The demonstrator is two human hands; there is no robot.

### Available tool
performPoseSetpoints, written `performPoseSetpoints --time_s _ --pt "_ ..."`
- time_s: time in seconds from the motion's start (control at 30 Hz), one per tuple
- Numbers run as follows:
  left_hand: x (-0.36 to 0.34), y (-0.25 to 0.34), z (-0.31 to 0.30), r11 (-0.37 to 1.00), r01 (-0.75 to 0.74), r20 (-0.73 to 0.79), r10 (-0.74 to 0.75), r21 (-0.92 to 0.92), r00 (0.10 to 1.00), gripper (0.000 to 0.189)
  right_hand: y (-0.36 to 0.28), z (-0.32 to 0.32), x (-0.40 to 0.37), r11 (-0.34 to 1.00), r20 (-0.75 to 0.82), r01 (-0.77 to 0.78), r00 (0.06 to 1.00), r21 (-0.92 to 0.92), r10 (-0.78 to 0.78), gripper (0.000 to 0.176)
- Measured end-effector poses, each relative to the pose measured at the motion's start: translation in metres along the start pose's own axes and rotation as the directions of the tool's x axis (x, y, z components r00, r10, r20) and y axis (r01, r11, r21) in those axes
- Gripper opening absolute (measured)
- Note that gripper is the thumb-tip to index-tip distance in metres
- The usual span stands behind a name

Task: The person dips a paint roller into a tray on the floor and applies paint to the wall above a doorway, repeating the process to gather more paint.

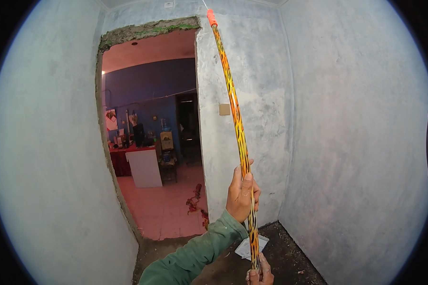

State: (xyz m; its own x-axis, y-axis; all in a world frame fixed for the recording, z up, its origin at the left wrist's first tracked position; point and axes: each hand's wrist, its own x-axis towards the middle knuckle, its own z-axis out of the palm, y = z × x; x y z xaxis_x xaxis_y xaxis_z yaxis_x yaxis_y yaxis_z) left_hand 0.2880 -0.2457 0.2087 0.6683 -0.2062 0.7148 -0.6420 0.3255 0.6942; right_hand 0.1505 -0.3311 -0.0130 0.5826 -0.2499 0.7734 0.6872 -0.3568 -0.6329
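Observation:
A long pole (236,111) with a yellow, orange and black flame-like pattern rises steeply in front of me, leaning a little left at the top. Its upper end carries an orange plastic fitting (212,18), and a thin pale rod runs from it out of the frame; what it bears is out of view. My left hand (242,194), in a green sleeve, wraps around the middle of the pole with the thumb along it. Down at the bottom edge, my right hand (261,272) grips the pole's lower end, partly cut off by the frame.
Grey plastered walls (337,142) stand close on both sides. A rough-edged doorway (99,95) opens to a room with a red-topped desk (128,149). White papers (245,249) lie on the dark floor (290,251). A square plate (224,109) sits on the wall behind the pole.

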Motion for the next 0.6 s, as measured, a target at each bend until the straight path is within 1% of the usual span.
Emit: performPoseSetpoints --time_s 0.03,0.07,0.17,0.2,0.33,0.4,0.53,0.6 --pt "0.001 -0.003 -0.005 1.0 0.002 -0.003 -0.002 -0.004 1.0 0.058 0.001 0.004 0.002 0.998 0.016 -0.061 0.998 0.03 0.06 0.047" --pt "0.004 -0.007 -0.01 1.0 -0.014 0.01 0.014 0.004 1.0 0.059 0.002 0.008 0.005 0.999 0.011 -0.045 0.999 0.004 0.045 0.048" --pt "0.014 -0.017 -0.025 0.997 -0.07 0.033 0.069 0.045 0.997 0.06 0.007 0.024 0.018 1.0 0.004 -0.03 1.0 0.004 0.03 0.048" --pt "0.016 -0.02 -0.03 0.993 -0.096 0.043 0.093 0.072 0.995 0.06 0.005 0.031 0.024 0.998 -0.001 -0.037 0.999 0.044 0.037 0.048" --pt "0.018 -0.026 -0.042 0.997 -0.055 0.015 0.055 0.046 0.998 0.06 0.015 0.05 0.036 1.0 -0.019 -0.001 1.0 -0.023 0.001 0.048" --pt "0.02 -0.03 -0.046 0.998 -0.046 0.014 0.046 0.036 0.999 0.059 0.011 0.054 0.04 0.999 -0.003 -0.033 0.999 -0.001 0.033 0.048" --pt "0.028 -0.039 -0.049 0.998 -0.051 -0.001 0.052 0.037 0.999 0.06 0.027 0.059 0.041 0.998 -0.007 -0.068 0.998 0.015 0.068 0.048" --pt "0.03 -0.043 -0.048 0.998 -0.042 -0.001 0.042 0.045 0.999 0.06 0.029 0.057 0.046 0.999 -0.016 0.006 1.0 -0.044 -0.007 0.049"
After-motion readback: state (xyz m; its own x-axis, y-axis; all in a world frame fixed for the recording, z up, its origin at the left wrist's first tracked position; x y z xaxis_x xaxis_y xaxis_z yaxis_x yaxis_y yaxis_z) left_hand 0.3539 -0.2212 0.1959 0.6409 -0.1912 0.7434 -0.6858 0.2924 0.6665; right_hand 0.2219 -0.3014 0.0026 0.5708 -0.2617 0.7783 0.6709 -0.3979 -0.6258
